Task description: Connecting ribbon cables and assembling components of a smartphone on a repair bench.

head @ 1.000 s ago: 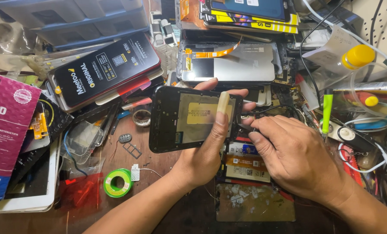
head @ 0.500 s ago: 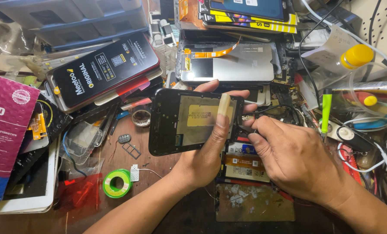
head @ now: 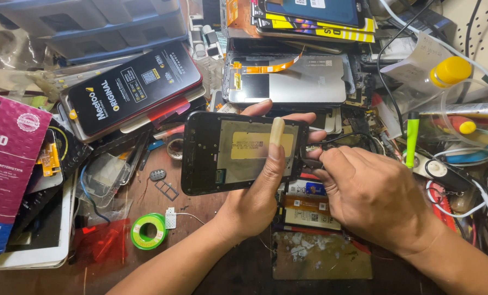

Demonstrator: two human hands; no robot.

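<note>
The left hand [head: 255,199] holds the phone frame [head: 241,150] above the wooden workbench [head: 211,267], closed around it with the thumb laid across the open back panel and the fingers wrapped behind the far edge. The frame sits level with its long side across the view, roughly at the centre of the bench. The right hand [head: 375,196] is pinched shut at the frame's right end on what appears to be a black cable or plug [head: 331,143]; the exact contact point is hidden by the fingers. To do this step well, the frame should probably be kept steady by the left thumb while the right hand works in line with the frame's short edge, without twisting. Pressure from the thumb is best kept light, since the yellow label area [head: 257,145] under it looks thin. Just beneath the hands lie small circuit boards [head: 309,210]. To the left, near the frame, rest a green roll of tape [head: 148,230] and a small card tray [head: 166,189]. Farther off lie a boxed replacement screen [head: 134,90] and, beyond the frame, a silver display panel with an orange ribbon [head: 293,76].
</note>
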